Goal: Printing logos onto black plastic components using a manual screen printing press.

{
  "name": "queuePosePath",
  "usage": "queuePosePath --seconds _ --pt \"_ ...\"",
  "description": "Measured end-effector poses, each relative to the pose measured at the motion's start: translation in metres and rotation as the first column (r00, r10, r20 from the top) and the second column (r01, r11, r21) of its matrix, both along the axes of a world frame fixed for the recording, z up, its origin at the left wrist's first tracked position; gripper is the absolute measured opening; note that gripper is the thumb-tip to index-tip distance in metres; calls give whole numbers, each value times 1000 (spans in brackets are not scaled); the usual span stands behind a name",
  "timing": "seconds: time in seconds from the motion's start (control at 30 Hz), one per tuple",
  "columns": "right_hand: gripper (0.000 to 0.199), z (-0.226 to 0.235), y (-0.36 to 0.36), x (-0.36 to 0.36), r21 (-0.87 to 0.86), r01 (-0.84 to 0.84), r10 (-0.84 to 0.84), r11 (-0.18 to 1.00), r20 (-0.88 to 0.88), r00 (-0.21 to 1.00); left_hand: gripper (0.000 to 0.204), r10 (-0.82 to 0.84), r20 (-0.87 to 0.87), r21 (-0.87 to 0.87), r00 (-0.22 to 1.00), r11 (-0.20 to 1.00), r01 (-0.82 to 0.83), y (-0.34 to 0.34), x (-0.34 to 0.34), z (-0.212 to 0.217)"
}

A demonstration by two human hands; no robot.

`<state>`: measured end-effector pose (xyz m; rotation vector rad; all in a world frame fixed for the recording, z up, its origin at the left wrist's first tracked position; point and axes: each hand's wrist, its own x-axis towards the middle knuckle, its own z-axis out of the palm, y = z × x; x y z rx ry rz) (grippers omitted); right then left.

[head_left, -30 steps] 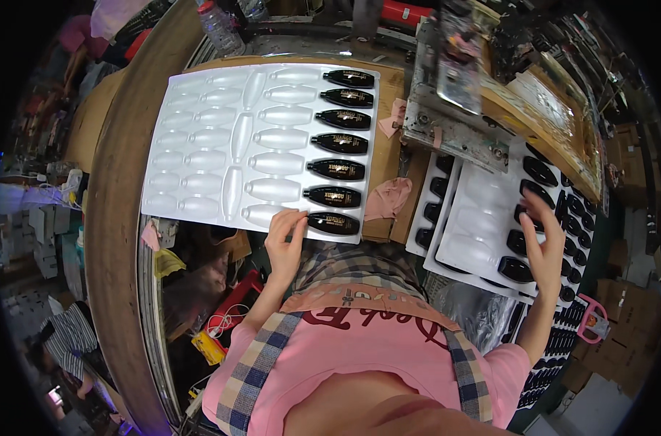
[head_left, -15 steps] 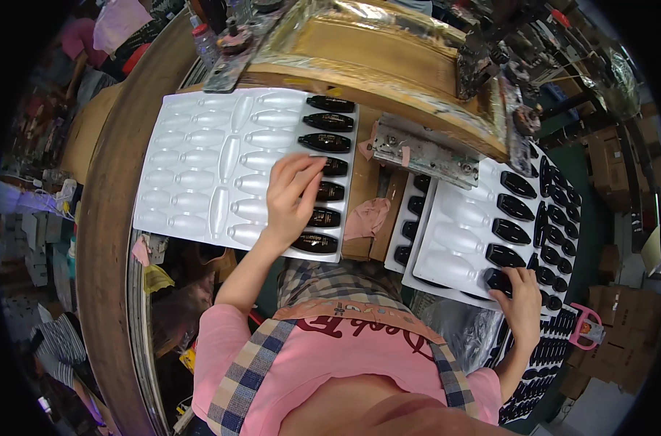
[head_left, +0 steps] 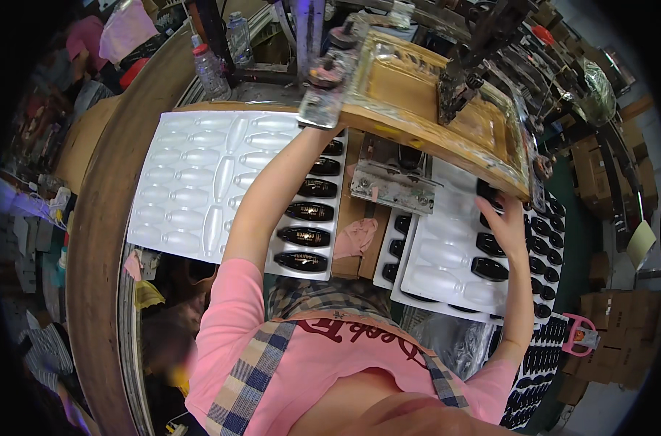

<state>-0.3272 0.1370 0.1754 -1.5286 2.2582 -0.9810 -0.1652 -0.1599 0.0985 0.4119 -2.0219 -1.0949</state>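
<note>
Mid-cycle: left hand [head_left: 317, 125] gripping the wooden printing frame [head_left: 425, 109]. Right hand [head_left: 506, 221] fingers released over black oval pieces [head_left: 488, 269]. Next: picking one cleanly.

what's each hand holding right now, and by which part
The left hand grips the near-left corner of the raised wooden screen frame. The right hand rests on the black pieces in the right-hand white tray; whether it grips one cannot be told.
</note>
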Motion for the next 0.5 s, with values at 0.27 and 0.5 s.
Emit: queuePosePath --seconds 0.27,0.5 --pt "49 -19 -93 50 119 -164 185 979 -196 963 20 -124 -279 393 952 890 230 -19 52 20" --pt "54 -34 -94 49 102 -247 256 964 -88 963 23 364 -161 593 917 779 -205 -93 135 -69"
